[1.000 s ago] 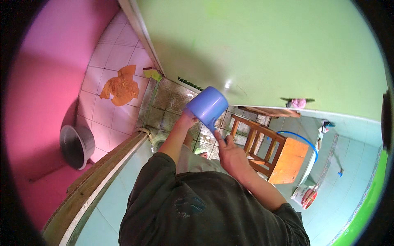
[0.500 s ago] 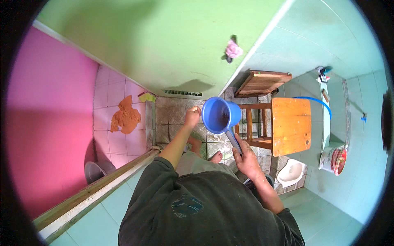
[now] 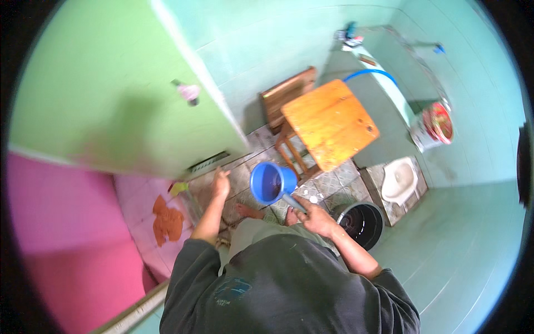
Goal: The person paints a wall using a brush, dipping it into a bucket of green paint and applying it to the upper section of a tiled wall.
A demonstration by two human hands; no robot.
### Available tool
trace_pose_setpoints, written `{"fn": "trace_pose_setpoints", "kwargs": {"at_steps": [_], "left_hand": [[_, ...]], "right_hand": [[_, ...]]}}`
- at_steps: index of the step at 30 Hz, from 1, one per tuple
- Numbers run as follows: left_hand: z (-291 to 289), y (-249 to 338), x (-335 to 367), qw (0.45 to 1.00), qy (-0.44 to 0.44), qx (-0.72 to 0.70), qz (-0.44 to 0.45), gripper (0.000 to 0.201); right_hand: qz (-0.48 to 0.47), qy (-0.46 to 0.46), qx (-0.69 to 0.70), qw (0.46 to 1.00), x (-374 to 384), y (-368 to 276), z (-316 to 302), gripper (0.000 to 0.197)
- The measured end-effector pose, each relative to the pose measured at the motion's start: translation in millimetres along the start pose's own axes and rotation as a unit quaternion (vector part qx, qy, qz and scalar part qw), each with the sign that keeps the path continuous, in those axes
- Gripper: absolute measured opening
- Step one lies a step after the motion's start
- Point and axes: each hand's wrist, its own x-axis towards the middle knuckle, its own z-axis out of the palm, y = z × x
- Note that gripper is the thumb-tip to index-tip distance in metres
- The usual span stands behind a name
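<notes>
My right hand is closed round the handle of a blue plastic water dipper. Its bowl faces up in front of me, with something dark visible inside. Off to the dipper's left, my left hand hovers apart from it; the fingers are loosely bent and partly spread, with nothing seen in them. A black bucket stands on the floor by my right forearm, holding dark, shiny liquid.
A wooden stool stands ahead, with a wooden panel leaning behind it. At right are a squat toilet and a paint pail on a ledge. The green door is at left; an orange cloth lies on pink tiles.
My view has swung to the right, bringing the black bucket into fuller sight. My left hand has come away from the dipper's rim. The right hand still grips the handle.
</notes>
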Motion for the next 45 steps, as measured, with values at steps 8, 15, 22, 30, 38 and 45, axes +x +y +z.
{"fn": "trace_pose_setpoints", "kwargs": {"at_steps": [8,15,22,30,38,45], "left_hand": [[27,44,-31,0.967,-0.084,0.24,0.023,0.04],[102,-3,25,0.953,-0.189,0.236,0.029,0.05],[209,69,-19,0.836,-0.517,0.158,0.093,0.01],[284,169,-95,0.728,-0.567,0.259,0.285,0.032],[303,203,-143,0.776,-0.492,0.236,0.317,0.063],[340,169,-106,0.785,-0.473,0.287,0.28,0.05]], "right_hand": [[0.106,0.046,0.008,0.993,-37,69,10,0.056],[0.241,0.11,0.009,0.964,-72,97,35,0.071],[0.282,0.297,0.04,0.911,-118,134,87,0.053],[0.367,0.539,0.198,0.732,-164,130,143,0.056],[0.394,0.666,0.247,0.583,-186,162,165,0.049],[0.46,0.603,0.286,0.586,-185,252,99,0.051]]}}
